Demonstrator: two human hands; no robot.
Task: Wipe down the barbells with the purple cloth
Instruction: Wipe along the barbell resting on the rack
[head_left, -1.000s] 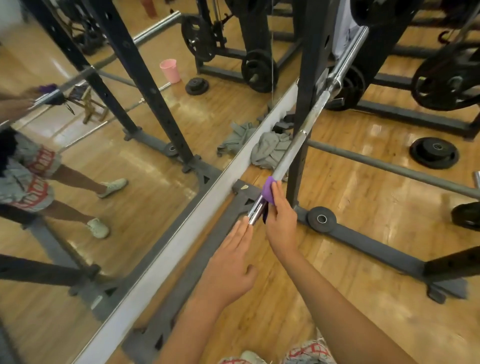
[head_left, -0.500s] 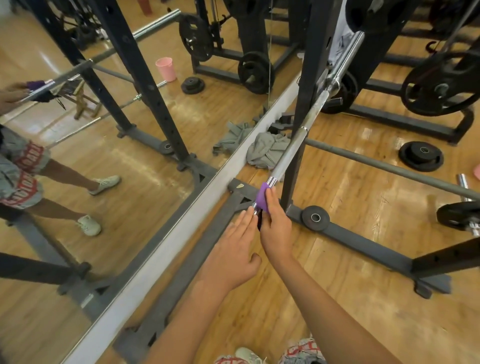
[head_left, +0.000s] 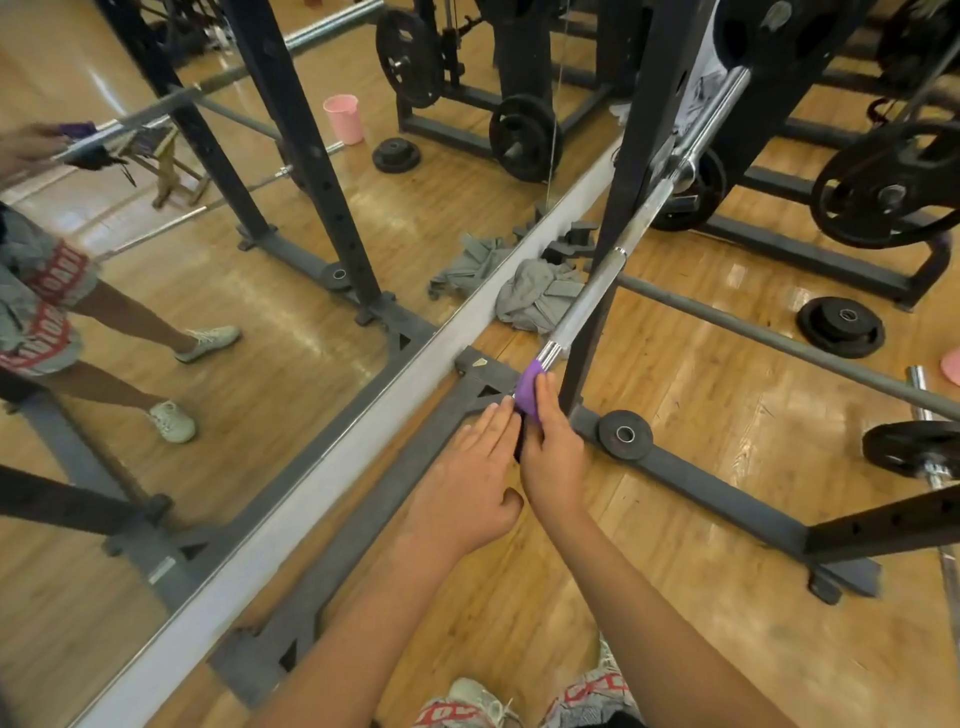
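The right hand (head_left: 553, 452) is curled round the purple cloth (head_left: 531, 387) and clamps it onto the near end of the barbell (head_left: 587, 304). A fold of cloth sticks out above the thumb. The left hand (head_left: 467, 488) lies just beside it with straight, close-set fingers and grips nothing. Its fingertips reach the bar's end, but I cannot tell whether they touch it.

From the cloth the barbell climbs away to the upper right, first bare chrome, then a knurled stretch. It passes close along the black rack upright (head_left: 641, 145), which stands directly behind it and crowds the bar on that side. Below the hands the rack's grey base beam (head_left: 727, 512) runs across the wooden floor (head_left: 675, 395), with a small black plate (head_left: 625, 435) resting against it. A thin grey rail (head_left: 779, 340) crosses behind the upright.

A crumpled grey rag (head_left: 535, 301) lies on the floor under the bar, against the pale frame (head_left: 311, 467) of a wall mirror (head_left: 208, 260). The mirror shows the person's legs and pale shoes, and a pink bucket (head_left: 344, 118). Farther right a larger plate (head_left: 840, 327) lies flat on the floor, and a loaded bar (head_left: 914, 449) sits at the edge of view.
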